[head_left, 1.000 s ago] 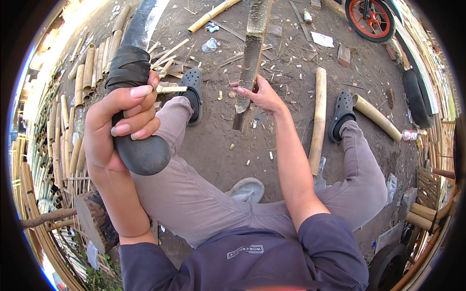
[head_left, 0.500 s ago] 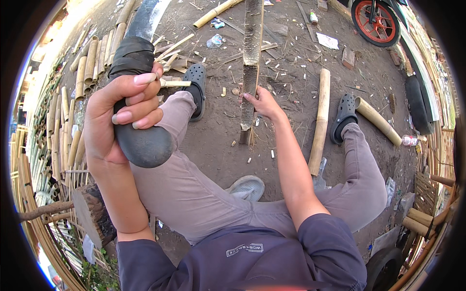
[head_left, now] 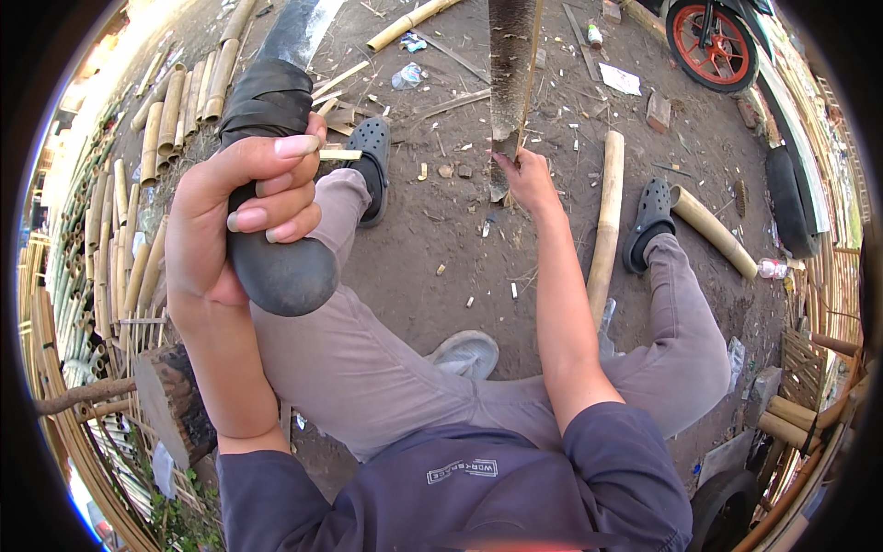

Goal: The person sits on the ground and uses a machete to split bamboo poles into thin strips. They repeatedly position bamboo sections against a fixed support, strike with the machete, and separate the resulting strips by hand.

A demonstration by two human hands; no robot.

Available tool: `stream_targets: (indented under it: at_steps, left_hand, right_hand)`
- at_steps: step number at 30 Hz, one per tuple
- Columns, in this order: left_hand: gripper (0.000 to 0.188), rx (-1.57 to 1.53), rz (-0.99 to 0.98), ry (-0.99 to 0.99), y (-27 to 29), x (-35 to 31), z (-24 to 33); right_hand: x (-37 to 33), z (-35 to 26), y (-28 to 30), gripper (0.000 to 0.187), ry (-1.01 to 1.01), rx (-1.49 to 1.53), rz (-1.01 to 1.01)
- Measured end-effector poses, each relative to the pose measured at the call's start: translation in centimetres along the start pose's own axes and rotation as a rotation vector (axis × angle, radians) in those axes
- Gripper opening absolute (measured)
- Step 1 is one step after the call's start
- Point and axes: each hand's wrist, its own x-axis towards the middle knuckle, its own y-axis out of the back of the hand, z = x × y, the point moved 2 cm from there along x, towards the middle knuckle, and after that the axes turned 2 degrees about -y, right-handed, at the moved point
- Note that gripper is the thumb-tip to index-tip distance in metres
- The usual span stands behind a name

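My left hand [head_left: 244, 207] is wrapped round the black handle of a large machete [head_left: 283, 274], raised close to the camera. Dark tape binds the upper part of its grip. Beyond that the broad grey blade stretches away and runs out of the top of the picture. My right hand [head_left: 531, 181] pinches the near end of a long split bamboo piece [head_left: 513, 74], thumb on one side and fingers behind. Its dark, rough face shows, with a pale edge on the right, and its far end lies outside the picture.
A bamboo pole [head_left: 609, 212] lies right of my right arm, another [head_left: 713, 230] beside my right shoe. Cut bamboo lengths [head_left: 152, 143] are stacked at the left, near a log [head_left: 166, 405]. A motorcycle wheel [head_left: 710, 44], a brick [head_left: 658, 110] and a tyre [head_left: 789, 198] stand at right.
My right hand and the split bamboo have moved away from me and slightly right, the piece now tilted differently. My left hand with the machete has shifted a little to the right.
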Motion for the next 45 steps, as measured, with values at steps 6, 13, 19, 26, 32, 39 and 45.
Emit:
stream_targets:
  at_steps: [6,13,19,26,32,39,45]
  left_hand:
    - [0.029,0.022,0.014,-0.001,0.2,-0.1,-0.1]
    - [0.028,0.034,-0.001,0.023,-0.2,0.3,-0.4]
    - [0.028,0.037,0.011,0.049,-0.5,0.5,-0.7]
    - [0.025,0.418,0.14,-0.054,-2.3,0.2,-1.5]
    - [0.024,0.767,0.136,-0.108,-4.8,1.2,-2.2]
    - [0.029,0.94,0.109,-0.023,-5.6,3.6,-4.2]
    - [0.024,0.832,0.06,-0.004,-5.7,3.4,-4.6]
  right_hand:
    - [-0.4,-1.9,1.8,0.031,-0.106,-0.137,-0.026]
    - [0.1,-1.9,3.3,0.03,-0.129,-0.147,0.025]
    - [0.4,-1.7,3.7,0.029,-0.143,-0.194,0.046]
    - [0.5,-0.8,3.2,0.032,-0.215,-0.211,0.01]
    - [0.6,-0.9,3.1,0.036,-0.142,-0.193,0.054]
    - [0.2,-1.5,2.8,0.032,-0.18,-0.215,0.007]
    - [-0.1,-1.7,2.4,0.032,-0.181,-0.205,0.005]
